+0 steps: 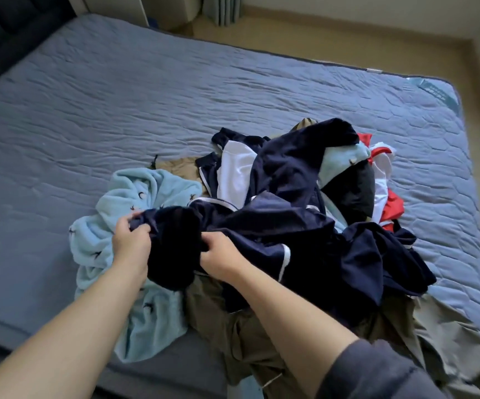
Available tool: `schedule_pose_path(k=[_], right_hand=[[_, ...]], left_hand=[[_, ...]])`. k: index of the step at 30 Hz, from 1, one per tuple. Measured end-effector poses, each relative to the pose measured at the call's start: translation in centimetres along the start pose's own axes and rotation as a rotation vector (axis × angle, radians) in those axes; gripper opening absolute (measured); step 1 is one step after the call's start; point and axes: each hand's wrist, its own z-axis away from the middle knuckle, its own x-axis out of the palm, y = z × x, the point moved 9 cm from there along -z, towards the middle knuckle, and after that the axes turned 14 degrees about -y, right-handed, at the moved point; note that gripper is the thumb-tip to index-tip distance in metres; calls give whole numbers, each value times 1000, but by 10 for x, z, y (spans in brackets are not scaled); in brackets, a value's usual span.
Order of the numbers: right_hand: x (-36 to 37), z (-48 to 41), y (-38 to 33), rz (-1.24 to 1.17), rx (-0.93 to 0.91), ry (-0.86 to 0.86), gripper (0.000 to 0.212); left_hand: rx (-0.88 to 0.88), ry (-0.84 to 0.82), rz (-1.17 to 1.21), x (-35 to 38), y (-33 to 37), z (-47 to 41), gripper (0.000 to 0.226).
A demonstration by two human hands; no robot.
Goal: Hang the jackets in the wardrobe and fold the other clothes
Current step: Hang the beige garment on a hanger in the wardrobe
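A heap of clothes lies on the near right part of the bed. On top is a navy garment with white piping (284, 226), spread over the heap. My left hand (130, 240) grips its left edge, and my right hand (221, 257) pinches the same navy cloth a little to the right. A light blue fleece piece with small dark prints (135, 203) lies under and left of my left hand. Khaki clothing (233, 326) sits below my right forearm. White (234, 171), red (391, 207) and dark grey (356, 188) pieces show at the heap's far right.
The bed has a blue quilted cover (117, 110) with wide bare cloth to the left and beyond the heap. A dark headboard (0, 36) stands at the far left. Tan floor (333, 33) and a curtain hem (224, 10) lie past the bed's far edge.
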Motion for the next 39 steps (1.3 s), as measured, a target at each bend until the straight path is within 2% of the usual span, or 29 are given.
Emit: schedule_pose_path(k=[2, 3, 6, 8, 9, 11, 13, 16, 19, 21, 22, 24, 26, 28, 30, 31, 32, 34, 36, 37, 39], right_hand=[[13, -18, -50, 29, -167, -9, 23], [14, -26, -74, 43, -230, 5, 31], [8, -39, -127, -39, -330, 48, 42], [8, -44, -133, -25, -364, 9, 34], [9, -46, -120, 13, -329, -34, 31], [5, -42, -67, 129, -136, -64, 36], [-21, -24, 5, 269, 116, 46, 43], [-77, 24, 96, 550, 526, 269, 60], [-121, 61, 159, 566, 770, 345, 82], [-144, 72, 181, 698, 820, 376, 77], [-153, 73, 184, 793, 804, 388, 62], [-166, 72, 179, 843, 725, 429, 26], [-170, 70, 167, 551, 583, 489, 10], [-157, 61, 128, 179, 257, 482, 8], [-136, 60, 74, -76, -72, 410, 15], [-125, 61, 52, -205, -196, 348, 19], [-117, 61, 37, -315, -265, 295, 19], [-120, 66, 22, -381, -332, 286, 15], [-141, 78, 25, -234, -306, 423, 8], [-150, 81, 32, -79, -238, 485, 13], [-155, 78, 64, 225, 54, 440, 60]], left_hand=[[114, 186, -1, -40, 11, -3, 44], [178, 242, -11, -56, 22, -3, 47], [413, 276, -88, -82, 59, -5, 52], [422, 263, -255, -86, 66, -13, 57], [333, 242, -409, -83, 60, -19, 61], [82, 82, -728, -62, 26, -32, 70], [-82, -146, -874, -26, -15, -28, 66], [-57, -379, -950, 40, -53, -7, 57], [26, -607, -1008, 117, -81, 13, 55], [64, -727, -1038, 161, -96, 25, 53], [76, -772, -1041, 179, -102, 31, 52], [101, -818, -1018, 203, -107, 43, 50], [157, -799, -932, 213, -100, 49, 55], [243, -750, -795, 213, -80, 51, 73], [302, -753, -688, 214, -57, 51, 89], [316, -769, -648, 216, -47, 50, 86], [309, -763, -616, 216, -40, 47, 72], [231, -687, -479, 209, -24, 42, 33], [72, -564, -223, 195, -18, 37, 26], [-20, -511, -46, 187, -17, 37, 26], [-130, -392, 268, 168, -10, 38, 22]])
